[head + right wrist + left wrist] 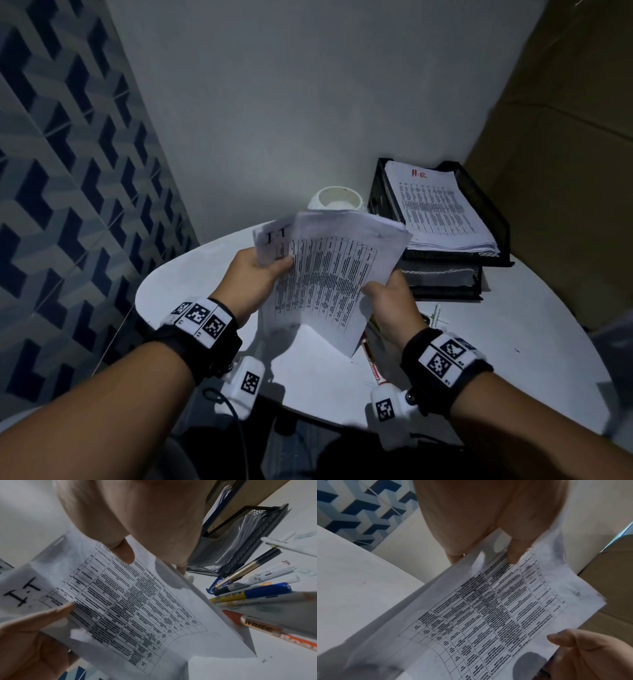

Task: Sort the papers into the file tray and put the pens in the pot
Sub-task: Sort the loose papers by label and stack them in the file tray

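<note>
Both hands hold a stack of printed papers [329,270] up above the white table [513,342]. My left hand [253,277] pinches its left edge, thumb on the front sheet. My right hand [387,294] pinches the right edge. The front sheet carries a printed table [488,608]; a sheet behind it is marked "I.T" [20,592]. The black mesh file tray [479,205] stands at the back right, with papers marked "H.R" on its top level. A white pot [337,200] sits behind the papers. Several pens and markers [248,592] lie on the table under my right hand.
A cardboard sheet [565,137] leans against the wall at the right, just behind the tray. Blue patterned tiles [68,171] cover the left wall. The table's near edge is rounded. The lower level of the tray [442,277] also holds papers.
</note>
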Available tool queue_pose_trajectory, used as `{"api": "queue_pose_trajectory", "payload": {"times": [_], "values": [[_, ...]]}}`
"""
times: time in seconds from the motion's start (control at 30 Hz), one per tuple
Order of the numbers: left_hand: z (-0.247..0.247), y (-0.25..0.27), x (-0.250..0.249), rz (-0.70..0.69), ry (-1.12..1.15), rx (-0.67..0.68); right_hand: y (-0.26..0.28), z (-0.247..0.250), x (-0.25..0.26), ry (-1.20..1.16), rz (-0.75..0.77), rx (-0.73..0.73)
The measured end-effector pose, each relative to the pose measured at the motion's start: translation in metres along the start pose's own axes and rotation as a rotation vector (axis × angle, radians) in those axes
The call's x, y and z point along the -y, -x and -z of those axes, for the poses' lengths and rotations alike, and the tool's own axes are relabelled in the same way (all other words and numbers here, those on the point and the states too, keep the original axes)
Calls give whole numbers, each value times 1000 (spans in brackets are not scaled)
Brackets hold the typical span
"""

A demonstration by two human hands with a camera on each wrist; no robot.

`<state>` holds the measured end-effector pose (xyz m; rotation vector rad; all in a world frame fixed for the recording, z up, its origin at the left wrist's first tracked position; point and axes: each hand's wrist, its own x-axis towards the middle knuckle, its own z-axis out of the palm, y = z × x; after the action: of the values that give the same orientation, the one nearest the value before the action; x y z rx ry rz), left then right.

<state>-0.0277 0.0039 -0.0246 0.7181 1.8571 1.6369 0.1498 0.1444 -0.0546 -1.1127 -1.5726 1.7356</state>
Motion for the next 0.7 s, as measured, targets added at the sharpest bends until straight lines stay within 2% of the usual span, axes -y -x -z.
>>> {"api": "queue_pose_trajectory", "payload": {"times": [0.17, 0.27, 0.43, 0.53, 0.7], "values": [[1, -4, -15, -78, 52, -140, 3, 11, 0, -55, -54, -81], [5, -5, -31, -45, 132, -208, -2, 23, -12, -96, -150, -170], [-3, 1, -42, 17, 186, -208, 7, 26, -8, -440, -380, -22], [-2, -5, -35, 102, 111, -112, 10, 28, -4, -501, -443, -10], [1, -3, -38, 191, -73, 133, 4, 44, -22, -416, -484, -148]]}}
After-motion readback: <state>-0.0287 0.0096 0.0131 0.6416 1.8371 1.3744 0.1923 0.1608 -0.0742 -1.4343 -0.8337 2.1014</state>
